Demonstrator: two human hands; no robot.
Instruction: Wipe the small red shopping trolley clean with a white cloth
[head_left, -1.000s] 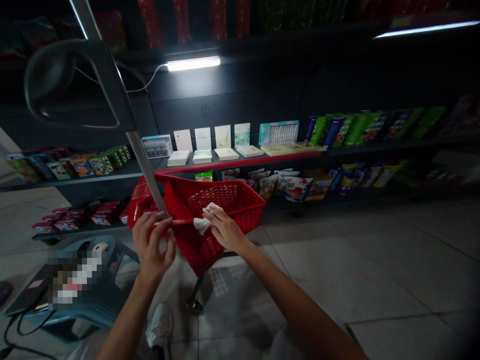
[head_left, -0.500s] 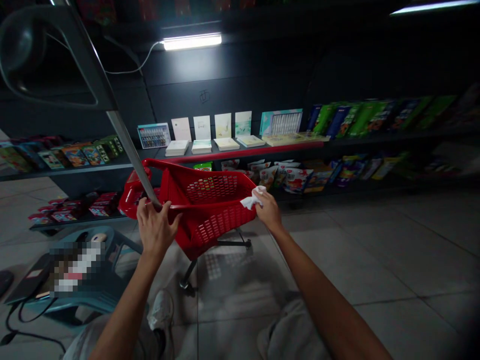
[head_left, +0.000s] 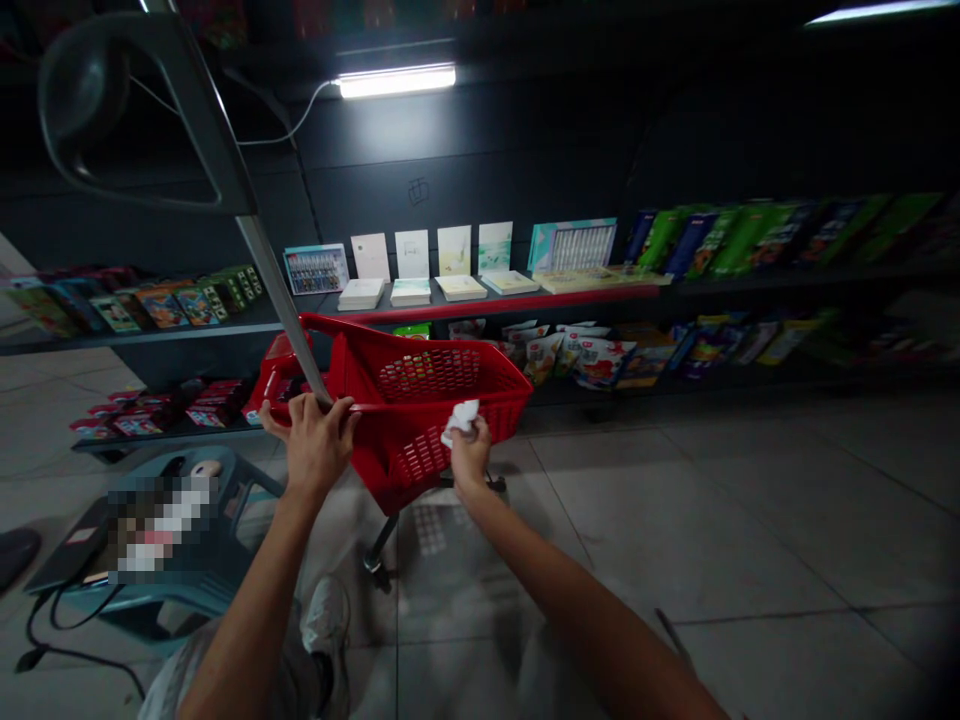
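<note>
A red plastic shopping cart (head_left: 382, 450) with perforated sides stands in front of me on dark legs with castors. My left hand (head_left: 311, 440) grips its near rim by the handle end, fingers hooked over the edge next to a metal pole (head_left: 274, 290). Pinched in my right hand (head_left: 471, 455) is a crumpled white cloth or tissue (head_left: 461, 420), held at the cart's near side wall just below the rim. Whether the cloth presses on the plastic is hard to tell.
Beyond the cart runs a dark shelf with books (head_left: 463, 287), pencil sets and snack bags (head_left: 600, 358). A lit tube lamp (head_left: 397, 80) hangs above. On the left, a blue-green plastic stool (head_left: 161, 600) bears a laptop-like device with cables. The pole carries a grey loop handle (head_left: 225, 165).
My right hand has moved the white cloth left and down, from the cart's far front corner to its near side. My left hand stays on the rim, and the view has shifted slightly.
</note>
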